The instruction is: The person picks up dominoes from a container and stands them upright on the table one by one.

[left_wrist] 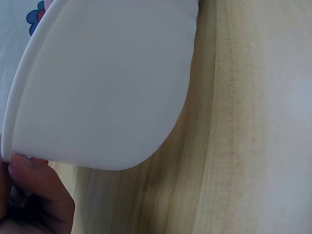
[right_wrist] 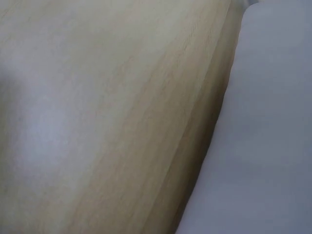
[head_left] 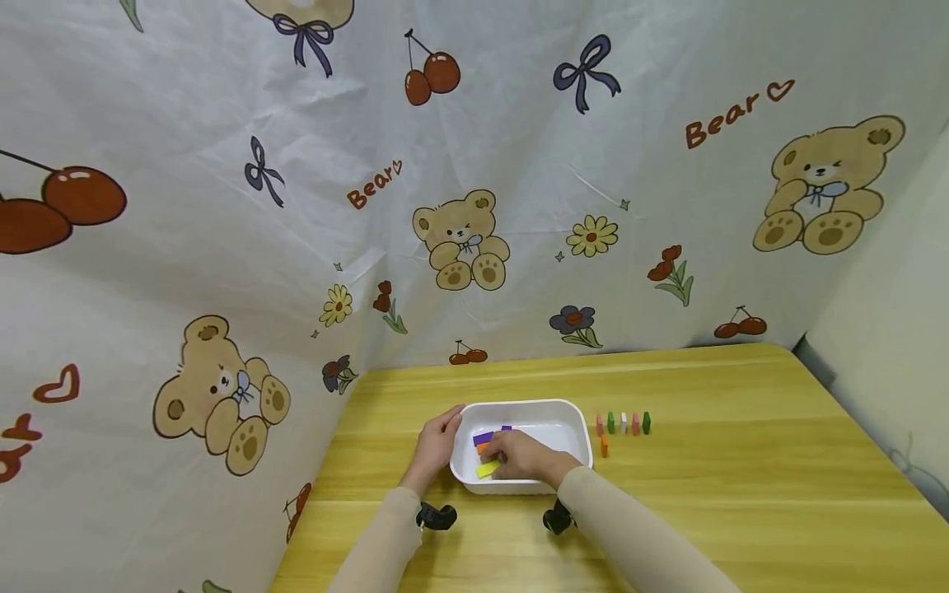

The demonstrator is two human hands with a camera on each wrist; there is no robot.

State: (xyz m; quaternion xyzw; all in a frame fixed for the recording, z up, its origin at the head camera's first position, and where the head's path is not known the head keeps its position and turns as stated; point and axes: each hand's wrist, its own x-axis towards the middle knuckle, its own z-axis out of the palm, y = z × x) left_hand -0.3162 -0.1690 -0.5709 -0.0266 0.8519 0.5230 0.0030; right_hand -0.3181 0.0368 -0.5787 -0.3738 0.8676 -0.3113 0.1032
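Note:
A white plastic tray stands on the table with several small coloured blocks in its left part. Among them are a purple block, an orange block and a yellow block. My left hand grips the tray's left rim; the left wrist view shows its fingers pinching the rim at a corner. Over the front wall, my right hand reaches into the tray, its bent fingertips down among the blocks. I cannot tell whether it pinches one. The right wrist view shows only tray wall and table.
Right of the tray, several blocks stand upright in a row, including a white block and a dark green block. An orange block stands just in front of the row. A bear-print cloth hangs behind the wooden table.

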